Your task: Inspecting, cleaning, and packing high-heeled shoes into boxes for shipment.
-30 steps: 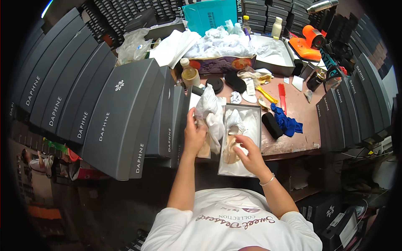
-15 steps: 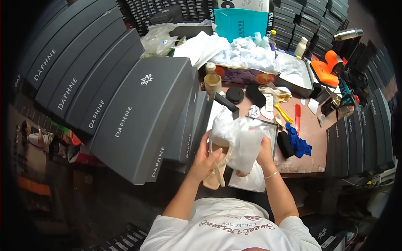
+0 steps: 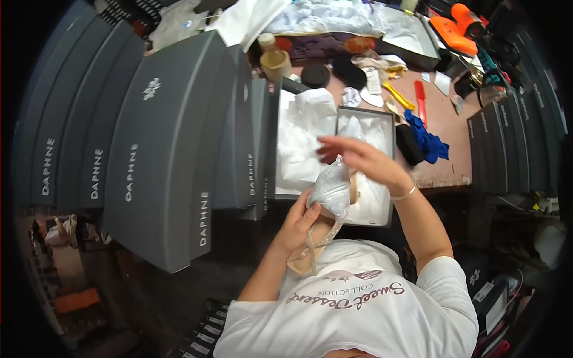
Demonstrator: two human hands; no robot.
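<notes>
My left hand grips a beige sandal, whose toe end is covered by crumpled white paper. The sandal's strap hangs toward my shirt. Above the paper-covered end, my right hand is stretched out with its fingers apart, holding nothing that I can see. Beneath the hands stands an open grey shoebox lined with white tissue; a small tan part of something shows in it beside the sandal, mostly hidden. Left of it, a second open box part contains white tissue paper.
Large grey shoeboxes stack up at the left, and more stand at the right. On the table lie a blue cloth, a red brush, a black block and a yellow tool. A bottle stands behind.
The white sheet has left my right hand, which has opened and moved over the sandal. The sandal has come nearer my body. The view has shifted, so the table sits higher.
</notes>
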